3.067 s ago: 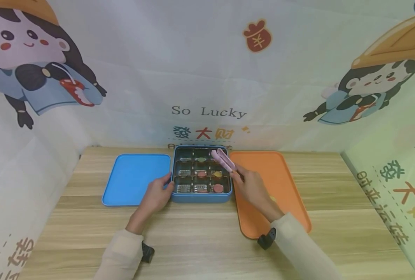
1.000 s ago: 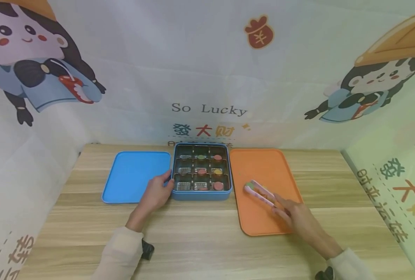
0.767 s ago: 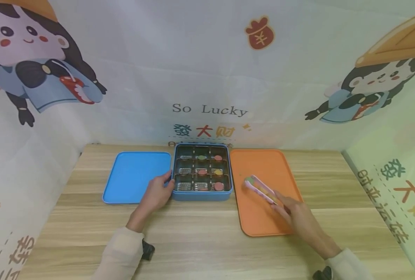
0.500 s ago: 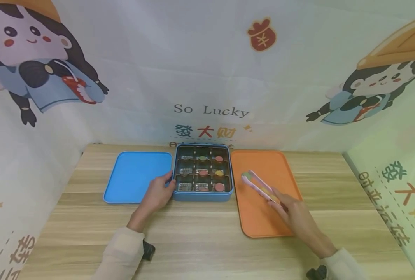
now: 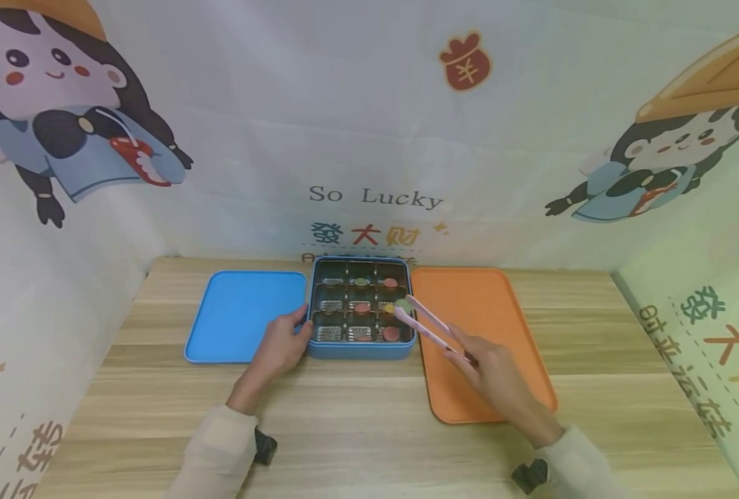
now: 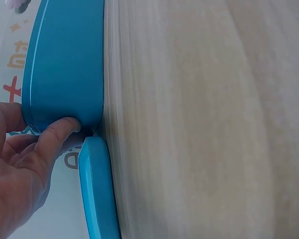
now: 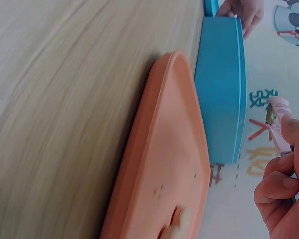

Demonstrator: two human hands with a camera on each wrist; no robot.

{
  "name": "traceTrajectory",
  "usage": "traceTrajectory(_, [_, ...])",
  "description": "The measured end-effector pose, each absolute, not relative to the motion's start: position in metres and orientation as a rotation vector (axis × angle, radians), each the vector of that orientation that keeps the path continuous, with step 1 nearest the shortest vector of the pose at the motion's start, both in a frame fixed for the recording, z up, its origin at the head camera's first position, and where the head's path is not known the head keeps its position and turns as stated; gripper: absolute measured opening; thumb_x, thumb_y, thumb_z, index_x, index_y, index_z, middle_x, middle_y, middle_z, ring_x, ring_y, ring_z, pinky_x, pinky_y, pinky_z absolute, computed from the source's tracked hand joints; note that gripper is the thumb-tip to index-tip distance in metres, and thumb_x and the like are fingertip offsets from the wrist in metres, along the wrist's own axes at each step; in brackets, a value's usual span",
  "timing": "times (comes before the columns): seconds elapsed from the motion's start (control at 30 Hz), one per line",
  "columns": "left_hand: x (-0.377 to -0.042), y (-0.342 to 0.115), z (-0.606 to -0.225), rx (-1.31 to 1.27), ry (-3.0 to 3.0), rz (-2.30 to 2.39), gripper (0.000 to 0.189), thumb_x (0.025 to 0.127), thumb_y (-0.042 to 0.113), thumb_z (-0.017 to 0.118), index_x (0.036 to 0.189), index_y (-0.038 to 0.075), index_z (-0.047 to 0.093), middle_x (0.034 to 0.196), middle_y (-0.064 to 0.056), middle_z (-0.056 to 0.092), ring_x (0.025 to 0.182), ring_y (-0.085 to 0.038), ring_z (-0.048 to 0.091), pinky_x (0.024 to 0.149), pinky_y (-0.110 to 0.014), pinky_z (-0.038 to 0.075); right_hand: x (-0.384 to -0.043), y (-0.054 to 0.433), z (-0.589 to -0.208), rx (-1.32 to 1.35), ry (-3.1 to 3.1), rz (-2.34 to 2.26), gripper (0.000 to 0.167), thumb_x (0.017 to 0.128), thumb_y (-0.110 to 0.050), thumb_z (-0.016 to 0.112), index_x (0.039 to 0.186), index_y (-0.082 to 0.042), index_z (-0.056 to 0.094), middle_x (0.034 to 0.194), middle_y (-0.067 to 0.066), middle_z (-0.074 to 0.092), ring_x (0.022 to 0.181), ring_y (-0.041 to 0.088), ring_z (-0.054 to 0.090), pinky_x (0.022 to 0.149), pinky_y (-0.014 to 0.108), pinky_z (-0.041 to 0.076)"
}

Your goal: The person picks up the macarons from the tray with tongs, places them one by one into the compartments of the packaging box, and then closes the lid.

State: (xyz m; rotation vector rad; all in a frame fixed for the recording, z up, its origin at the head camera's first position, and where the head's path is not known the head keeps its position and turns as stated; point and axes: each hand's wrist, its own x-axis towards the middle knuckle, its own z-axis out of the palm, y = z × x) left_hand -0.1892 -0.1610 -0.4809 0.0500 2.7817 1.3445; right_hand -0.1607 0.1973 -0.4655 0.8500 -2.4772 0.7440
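In the head view a blue box (image 5: pixel 359 351) with a dark divided insert stands at the back middle. Round cookies sit in some compartments, among them a pink cookie (image 5: pixel 391 334) at the front right and a green cookie (image 5: pixel 361 282) farther back. My left hand (image 5: pixel 282 343) holds the box at its front left corner, thumb on the front face in the left wrist view. With my right hand (image 5: pixel 494 378) I grip pink tongs (image 5: pixel 422 329). Their tips pinch another green cookie (image 5: pixel 403 305) over the box's right rim, partly covering a yellow cookie (image 5: pixel 388 308).
A blue lid (image 5: pixel 244 315) lies left of the box. On the right is an orange tray (image 5: pixel 494 298); pale cookies (image 7: pixel 181 217) and crumbs show on it in the right wrist view. A printed cloth (image 5: pixel 269 125) hangs behind the wooden table (image 5: pixel 344 430).
The tongs were over the box's back right, then went down to the tray and took a green cookie. My right hand has since brought it left to the box. The left hand stayed.
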Motion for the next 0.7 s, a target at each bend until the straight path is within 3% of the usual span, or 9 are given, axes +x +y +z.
traceTrajectory(0.7, [-0.189, -0.160, -0.479, 0.046, 2.762, 1.369, 0.051, 0.102, 0.013, 0.048, 0.148, -0.006, 0.038, 0.144, -0.025, 0.047, 0.139, -0.036, 0.038, 0.108, -0.052, 0.040, -0.158, 0.142, -0.464, 0.915, -2.596, 0.892, 0.048, 0.089, -0.017, 0.074, 0.130, 0.002, 0.063, 0.065, -0.007, 0.050, 0.055, -0.002, 0.034, 0.047, 0.014, 0.033])
